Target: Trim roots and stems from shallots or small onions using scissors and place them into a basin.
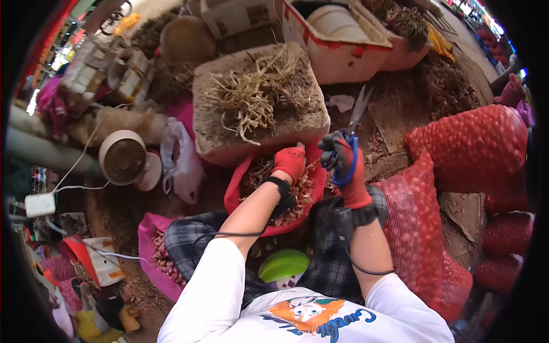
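Observation:
My right hand [353,174], in a red and dark work glove, is closed round the blue handles of a pair of scissors [358,111]. The blades point up and away, slightly apart. My left hand [290,163], in a red glove, is closed just in front of a dirty block-like box [214,137]; whatever its fingers hold is hidden. On top of the box lies a heap of dried stalks and roots [246,103]. Below my left hand, between my knees, a red bag [233,191] holds dry skins and clippings.
A pink bag of shallots [166,257] stands by my left leg. Full red mesh sacks [469,148] lie to the right. A green bowl [283,264] shows between my thighs. At left are a round fan [122,157] and a clear plastic bag [180,163]. White bins [343,54] stand beyond.

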Motion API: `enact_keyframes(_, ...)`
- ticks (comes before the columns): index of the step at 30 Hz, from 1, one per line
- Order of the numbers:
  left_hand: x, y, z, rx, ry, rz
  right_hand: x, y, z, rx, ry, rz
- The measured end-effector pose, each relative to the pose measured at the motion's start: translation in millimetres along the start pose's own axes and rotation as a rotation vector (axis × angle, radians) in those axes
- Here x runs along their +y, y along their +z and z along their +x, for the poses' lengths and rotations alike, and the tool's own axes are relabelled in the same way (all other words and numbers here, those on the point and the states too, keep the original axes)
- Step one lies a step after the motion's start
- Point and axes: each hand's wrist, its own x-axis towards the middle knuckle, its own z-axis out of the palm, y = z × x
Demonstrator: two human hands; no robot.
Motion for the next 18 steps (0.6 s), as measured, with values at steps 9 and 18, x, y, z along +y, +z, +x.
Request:
enact_keyframes(9, -35, -4, 41, -0.009, 0.073, -0.145, -2, 15, 63, 0.123, 0.184, -0.206)
enact_keyframes(18, -43, -212, -72, -0.404, -0.71, -2.159, 13, 14, -22, 0.014, 0.436, -0.097)
